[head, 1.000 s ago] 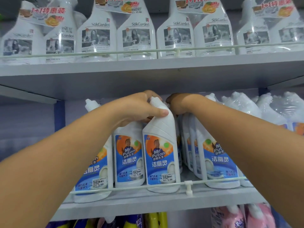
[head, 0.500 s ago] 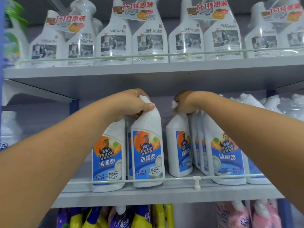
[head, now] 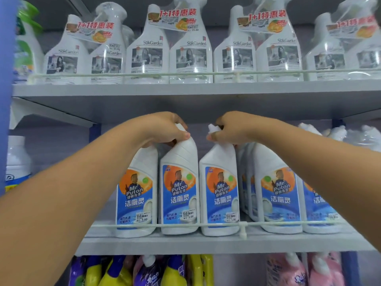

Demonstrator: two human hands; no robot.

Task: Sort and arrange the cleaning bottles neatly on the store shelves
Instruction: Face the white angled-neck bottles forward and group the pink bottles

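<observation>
- left hand [head: 165,129] is up at the top of the second bottle [head: 179,190], fingers [head: 182,135] curled round its angled neck, thumb pressed on the front just below the cap.
- right hand [head: 231,129] grips the neck of the third bottle [head: 219,195], fingers wrapped behind it and thumb [head: 212,138] pinching from the front; the white cap pokes out just above the knuckles.
- both bottles stand upright on the middle shelf [head: 185,243], labels facing out, bases tucked behind the thin white front rail [head: 206,225].
- the two sit side by side with a narrow gap between them.
- just left of the second bottle stands a first bottle [head: 137,195], same blue and orange label, touching or nearly touching its neighbour, its top hidden behind the left hand.
- right of the third bottle, more matching bottles [head: 278,195] stand packed close, partly behind the right forearm.
- far right on that shelf, plastic-wrapped bottles [head: 354,137], blurred.
- upper shelf [head: 185,89] carries a row of white spray bottles [head: 191,48] with red promo tags, behind its own rail.
- far left, a green and white bottle [head: 26,42] up top and a white jug [head: 17,162] lower down.
- below, purple and yellow bottles [head: 115,273] and pink ones [head: 299,271] peek up.
</observation>
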